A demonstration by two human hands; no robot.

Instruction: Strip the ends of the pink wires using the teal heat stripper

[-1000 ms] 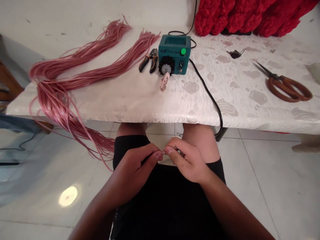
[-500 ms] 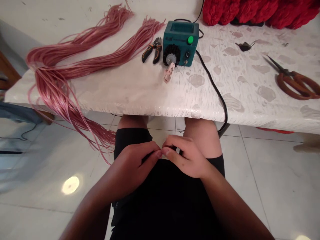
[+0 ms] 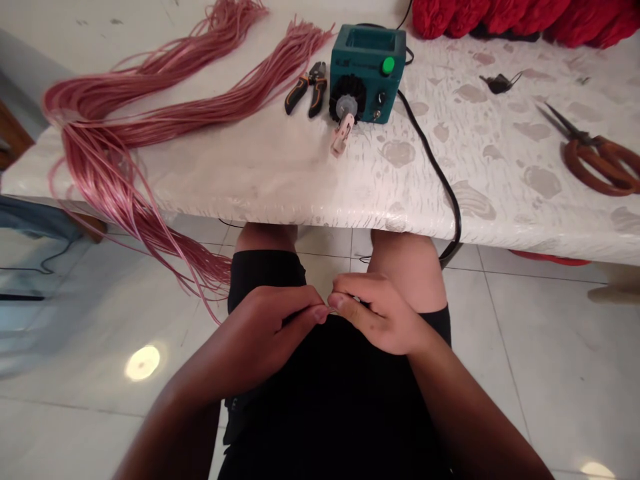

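Observation:
Over my lap, my left hand is closed in a pinch, thumb against forefinger. Facing it, my right hand pinches too, its fingertips just apart from the left ones. A thin short strand seems to span the small gap between them, too small to name. Beyond the hands, on the table, stands a teal motor box with a green button and a pale clip on its shaft. To its left lie pliers with black and orange handles.
Long pink cords lie across the table's left side and hang over its front edge. Brown-handled scissors and a small dark object are at right. Red bundles stand behind. A black cable drops over the edge.
My fingertips have moved slightly apart, the right hand shifting a little right, and a bit of thin strand shows between them. The view has tilted slightly, so the table sits higher.

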